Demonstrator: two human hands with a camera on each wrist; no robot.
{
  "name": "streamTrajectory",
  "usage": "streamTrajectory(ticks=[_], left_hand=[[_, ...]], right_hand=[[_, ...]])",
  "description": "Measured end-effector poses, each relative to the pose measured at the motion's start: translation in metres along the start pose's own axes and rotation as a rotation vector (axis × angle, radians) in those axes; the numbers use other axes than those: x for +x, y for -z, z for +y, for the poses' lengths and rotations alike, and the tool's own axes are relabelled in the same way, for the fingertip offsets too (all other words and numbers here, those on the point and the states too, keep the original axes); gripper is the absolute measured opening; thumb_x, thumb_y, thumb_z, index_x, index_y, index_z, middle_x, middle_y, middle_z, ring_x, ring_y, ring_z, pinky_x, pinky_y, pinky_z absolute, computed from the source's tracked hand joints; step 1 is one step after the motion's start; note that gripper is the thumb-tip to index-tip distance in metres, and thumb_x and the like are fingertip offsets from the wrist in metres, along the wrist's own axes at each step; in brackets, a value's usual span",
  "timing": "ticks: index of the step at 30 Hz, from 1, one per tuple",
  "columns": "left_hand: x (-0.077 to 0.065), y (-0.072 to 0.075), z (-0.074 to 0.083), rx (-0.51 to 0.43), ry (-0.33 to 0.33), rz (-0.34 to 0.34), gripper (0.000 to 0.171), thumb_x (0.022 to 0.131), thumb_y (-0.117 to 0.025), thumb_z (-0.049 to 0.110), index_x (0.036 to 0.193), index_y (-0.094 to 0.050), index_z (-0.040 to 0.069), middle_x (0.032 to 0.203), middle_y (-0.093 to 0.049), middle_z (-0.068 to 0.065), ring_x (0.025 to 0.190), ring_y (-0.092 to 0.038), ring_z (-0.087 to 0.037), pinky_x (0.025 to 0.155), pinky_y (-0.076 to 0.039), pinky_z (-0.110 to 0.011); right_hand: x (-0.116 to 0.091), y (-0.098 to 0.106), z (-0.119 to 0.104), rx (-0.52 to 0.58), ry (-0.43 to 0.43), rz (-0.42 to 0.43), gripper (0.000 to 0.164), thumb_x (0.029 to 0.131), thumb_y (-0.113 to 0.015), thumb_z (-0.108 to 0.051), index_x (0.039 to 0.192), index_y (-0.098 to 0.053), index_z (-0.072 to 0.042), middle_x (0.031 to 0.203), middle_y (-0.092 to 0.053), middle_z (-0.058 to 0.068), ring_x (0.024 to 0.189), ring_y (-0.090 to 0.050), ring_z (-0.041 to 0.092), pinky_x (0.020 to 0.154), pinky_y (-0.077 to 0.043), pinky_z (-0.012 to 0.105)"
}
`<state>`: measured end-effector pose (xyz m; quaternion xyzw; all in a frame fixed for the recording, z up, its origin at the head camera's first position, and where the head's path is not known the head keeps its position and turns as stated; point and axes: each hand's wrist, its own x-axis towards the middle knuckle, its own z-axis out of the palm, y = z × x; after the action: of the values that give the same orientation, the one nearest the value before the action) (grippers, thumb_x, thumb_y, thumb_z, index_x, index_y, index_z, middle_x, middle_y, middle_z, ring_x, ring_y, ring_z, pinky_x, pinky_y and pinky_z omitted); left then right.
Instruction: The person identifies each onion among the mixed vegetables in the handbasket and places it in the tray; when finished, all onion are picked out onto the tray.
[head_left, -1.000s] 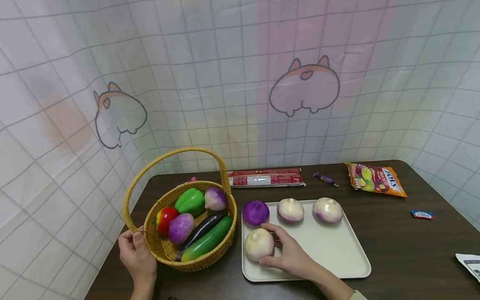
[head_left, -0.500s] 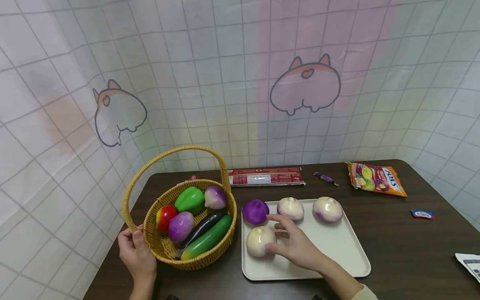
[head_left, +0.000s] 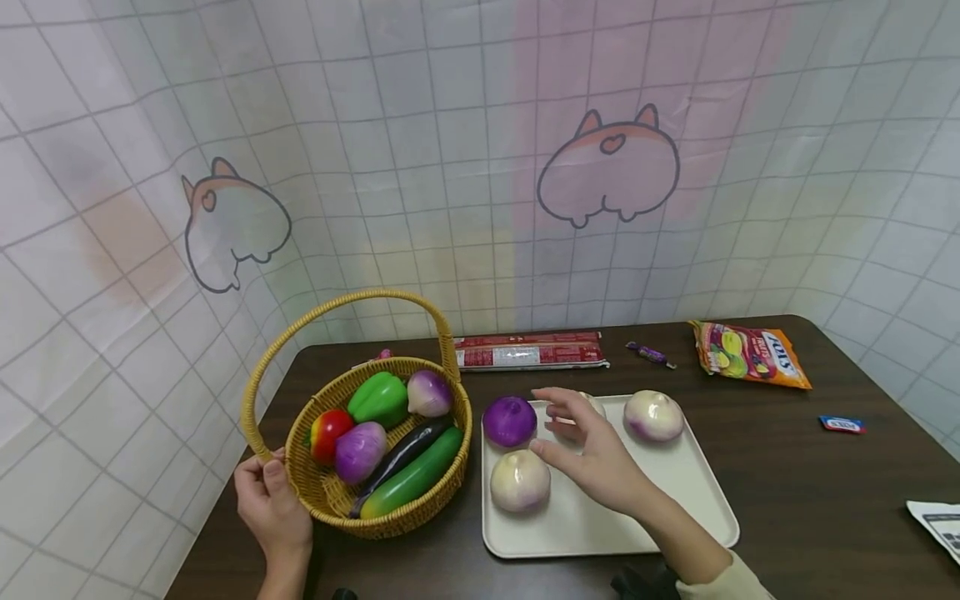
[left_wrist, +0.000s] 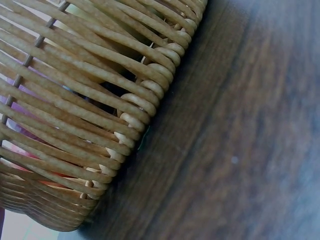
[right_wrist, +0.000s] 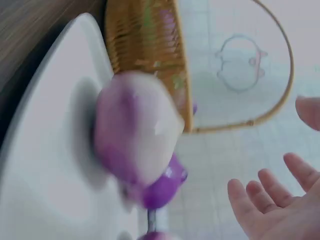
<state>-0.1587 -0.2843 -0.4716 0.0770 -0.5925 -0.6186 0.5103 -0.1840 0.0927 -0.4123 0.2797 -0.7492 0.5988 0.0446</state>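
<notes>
Since the preceding frames, your right hand (head_left: 592, 458) has lifted back from the white turnip (head_left: 520, 482), which rests untouched at the near left corner of the cream tray (head_left: 600, 529), just nearer you than the purple onion (head_left: 510, 422). Your right fingers stand apart, holding nothing; the turnip's release therefore appears complete. Your left hand (head_left: 273, 504) grips the wicker basket (head_left: 420, 510) beside its handle's base, fingers curled.

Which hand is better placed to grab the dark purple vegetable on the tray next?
Probably the right hand: it's empty, open above the tray, near the dark purple vegetable. The left hand grips the basket on the side away from the tray.
</notes>
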Motion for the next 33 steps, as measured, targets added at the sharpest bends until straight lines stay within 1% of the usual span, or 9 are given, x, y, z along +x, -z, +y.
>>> streamTrajectory(ticks=[5, 9, 13, 16, 20, 24, 27, 30, 33], left_hand=[[0.001, 0.001, 0.000, 0.007, 0.001, 0.007, 0.026, 0.097, -0.059, 0.025, 0.097, -0.057, -0.001, 0.096, -0.064, -0.016, 0.084, -0.063, -0.019, 0.068, -0.052, -0.016], [0.000, 0.000, -0.001, 0.010, -0.001, 0.001, 0.024, 0.097, -0.059, 0.025, 0.097, -0.057, 0.001, 0.096, -0.065, -0.015, 0.083, -0.062, -0.019, 0.067, -0.051, -0.016], [0.000, 0.000, -0.002, 0.005, -0.005, -0.009, 0.017, 0.096, -0.059, 0.025, 0.097, -0.058, 0.008, 0.096, -0.065, -0.013, 0.085, -0.062, -0.018, 0.069, -0.051, -0.015], [0.000, -0.001, -0.003, 0.006, -0.006, -0.014, 0.014, 0.096, -0.059, 0.025, 0.096, -0.058, 0.010, 0.096, -0.065, -0.013, 0.087, -0.062, -0.018, 0.070, -0.051, -0.015], [0.000, -0.002, -0.002, 0.010, -0.004, -0.007, 0.011, 0.096, -0.060, 0.025, 0.094, -0.058, 0.015, 0.097, -0.064, -0.017, 0.088, -0.062, -0.020, 0.070, -0.051, -0.016], [0.000, -0.001, -0.001, 0.023, -0.008, 0.002, 0.009, 0.096, -0.060, 0.026, 0.093, -0.057, 0.019, 0.096, -0.064, -0.018, 0.088, -0.062, -0.021, 0.070, -0.051, -0.016], [0.000, 0.000, -0.002, 0.031, -0.012, 0.002, 0.009, 0.096, -0.060, 0.026, 0.093, -0.057, 0.018, 0.095, -0.065, -0.015, 0.087, -0.062, -0.020, 0.070, -0.051, -0.016], [0.000, 0.001, -0.003, 0.031, -0.015, -0.008, 0.015, 0.096, -0.059, 0.025, 0.095, -0.058, 0.011, 0.095, -0.065, -0.012, 0.088, -0.062, -0.019, 0.071, -0.051, -0.016], [0.000, 0.002, -0.004, 0.033, -0.017, -0.014, 0.022, 0.096, -0.059, 0.025, 0.097, -0.057, 0.002, 0.096, -0.065, -0.011, 0.088, -0.062, -0.018, 0.071, -0.051, -0.015]], right_hand=[[0.017, -0.025, -0.015, 0.074, 0.001, -0.064, 0.053, 0.088, -0.072, -0.012, 0.136, -0.050, -0.014, 0.139, -0.047, 0.007, 0.122, -0.051, 0.036, 0.099, -0.047, 0.042], [0.028, -0.051, -0.023, 0.087, 0.008, -0.132, 0.052, 0.089, -0.071, -0.013, 0.136, -0.050, -0.015, 0.137, -0.048, 0.006, 0.121, -0.052, 0.029, 0.099, -0.047, 0.045], [0.038, -0.077, -0.023, 0.114, 0.043, -0.175, 0.048, 0.090, -0.069, -0.013, 0.135, -0.051, -0.013, 0.136, -0.050, 0.004, 0.120, -0.050, 0.022, 0.101, -0.045, 0.045], [0.042, -0.093, -0.027, 0.138, 0.047, -0.172, 0.046, 0.091, -0.067, -0.008, 0.134, -0.053, -0.010, 0.135, -0.052, 0.005, 0.118, -0.050, 0.022, 0.100, -0.046, 0.040], [0.047, -0.109, -0.027, 0.145, 0.031, -0.173, 0.046, 0.090, -0.067, -0.007, 0.134, -0.054, -0.012, 0.134, -0.053, 0.003, 0.116, -0.052, 0.021, 0.099, -0.047, 0.037], [0.053, -0.121, -0.017, 0.125, 0.008, -0.167, 0.045, 0.090, -0.069, -0.015, 0.133, -0.055, -0.018, 0.132, -0.055, -0.001, 0.115, -0.052, 0.017, 0.100, -0.045, 0.040], [0.058, -0.127, -0.013, 0.093, 0.004, -0.120, 0.043, 0.089, -0.069, -0.017, 0.131, -0.057, -0.017, 0.129, -0.057, -0.001, 0.115, -0.052, 0.016, 0.101, -0.044, 0.040], [0.062, -0.131, -0.009, 0.062, 0.010, -0.079, 0.043, 0.088, -0.070, -0.017, 0.130, -0.059, -0.014, 0.128, -0.059, 0.000, 0.114, -0.052, 0.017, 0.100, -0.043, 0.042], [0.067, -0.134, -0.007, 0.045, 0.010, -0.072, 0.044, 0.088, -0.071, -0.017, 0.130, -0.059, -0.012, 0.128, -0.059, 0.001, 0.114, -0.053, 0.017, 0.101, -0.043, 0.042]])
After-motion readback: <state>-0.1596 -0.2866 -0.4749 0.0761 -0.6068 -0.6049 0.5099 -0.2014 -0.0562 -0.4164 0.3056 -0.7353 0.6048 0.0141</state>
